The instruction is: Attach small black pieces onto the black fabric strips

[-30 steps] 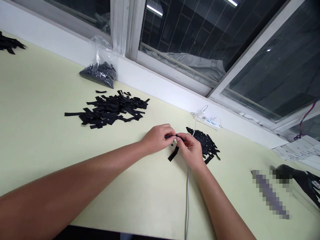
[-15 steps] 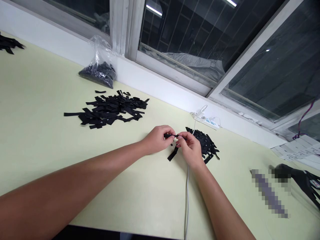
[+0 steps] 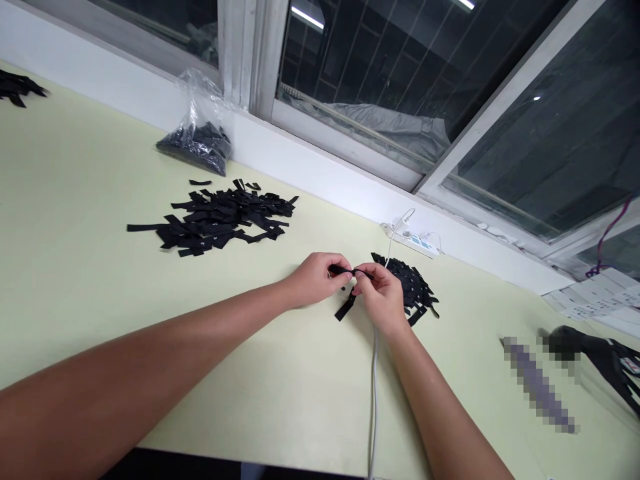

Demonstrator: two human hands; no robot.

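Both my hands pinch one short black fabric strip (image 3: 341, 269) above the table. My left hand (image 3: 320, 279) is closed on its left end, and my right hand (image 3: 381, 293) grips the other end with thumb and fingers. Just under the hands lies a loose black strip (image 3: 345, 308), with a small dark round piece (image 3: 343, 289) near it. Behind my right hand spreads a pile of black strips (image 3: 413, 283) with small light marks. Farther left lies a larger heap of black strips (image 3: 225, 217). My fingers hide part of the held strip.
A clear plastic bag (image 3: 200, 143) of dark pieces stands by the wall. A white power strip (image 3: 417, 243) sits at the back. Its cable (image 3: 374, 387) runs beneath my right hand to the front edge. More black strips (image 3: 20, 87) lie far left; a black object (image 3: 595, 353) is at right.
Both hands keep their hold on the strip in almost the same place. The strip looks slightly straighter between my fingers.
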